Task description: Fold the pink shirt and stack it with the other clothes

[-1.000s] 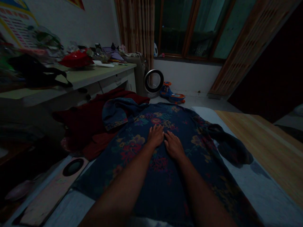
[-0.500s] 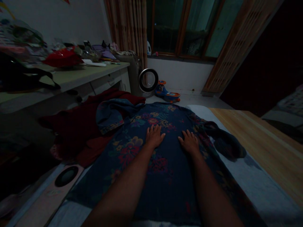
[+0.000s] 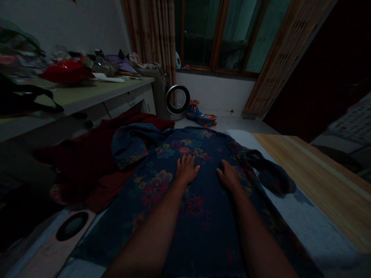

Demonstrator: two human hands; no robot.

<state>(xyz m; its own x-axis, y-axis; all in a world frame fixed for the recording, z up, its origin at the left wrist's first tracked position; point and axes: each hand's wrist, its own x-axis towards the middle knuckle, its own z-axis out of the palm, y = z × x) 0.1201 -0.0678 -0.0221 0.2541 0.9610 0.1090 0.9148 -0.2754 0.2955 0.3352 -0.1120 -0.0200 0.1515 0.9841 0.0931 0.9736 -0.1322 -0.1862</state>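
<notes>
A dark blue shirt with a flower print (image 3: 211, 216) lies spread out in front of me, its left sleeve folded over on itself and its right sleeve (image 3: 274, 173) stretched off to the side. My left hand (image 3: 187, 170) rests flat on the shirt's upper middle, fingers apart. To its right, my right hand (image 3: 228, 175) lies on the same cloth with thumb and forefinger spread; its outer fingers are hard to make out in the dim light. Neither hand grips anything. Beneath the shirt is a pale cloth (image 3: 313, 224).
Dark red clothes (image 3: 84, 154) are heaped at the left, near a pink flat object with a dark oval (image 3: 72, 226). A wooden board (image 3: 313, 166) borders the right. A cluttered desk (image 3: 101, 96), an open-doored washing machine (image 3: 160, 92) and a ride-on toy (image 3: 199, 116) stand beyond.
The outer fingers of my right hand, spread before, now show less. My left hand stays flat in place. The whole view has shifted slightly.
</notes>
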